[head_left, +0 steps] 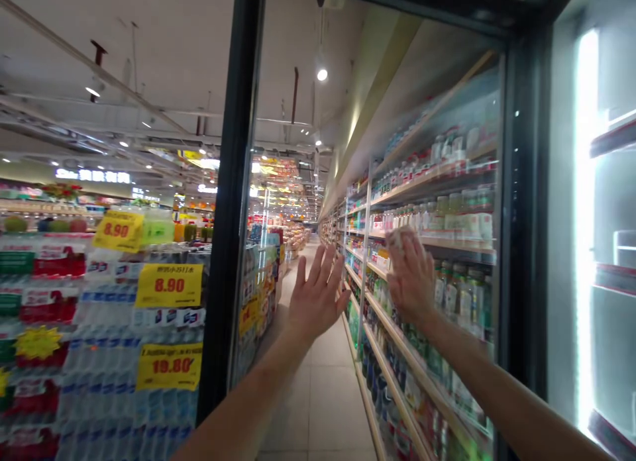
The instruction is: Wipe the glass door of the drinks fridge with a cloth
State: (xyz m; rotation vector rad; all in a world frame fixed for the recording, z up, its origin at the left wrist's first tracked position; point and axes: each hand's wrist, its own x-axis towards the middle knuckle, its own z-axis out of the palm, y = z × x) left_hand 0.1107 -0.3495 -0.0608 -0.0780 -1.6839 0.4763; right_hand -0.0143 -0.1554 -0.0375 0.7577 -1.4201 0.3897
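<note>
An open glass fridge door [377, 150] stands in front of me, its dark frame running down on the left and right. My left hand [317, 295] is pressed flat against the glass with the fingers spread. My right hand [410, 275] is also against the glass, higher and to the right, holding a small pale cloth [397, 238] bunched under its fingertips. Through the glass I see a long aisle with shelves of bottled drinks [437, 209].
The lit fridge interior [601, 249] with white shelves is at the far right. Stacked packs of bottled water with yellow price signs [169, 285] fill the left. A tiled aisle floor [318, 388] runs ahead.
</note>
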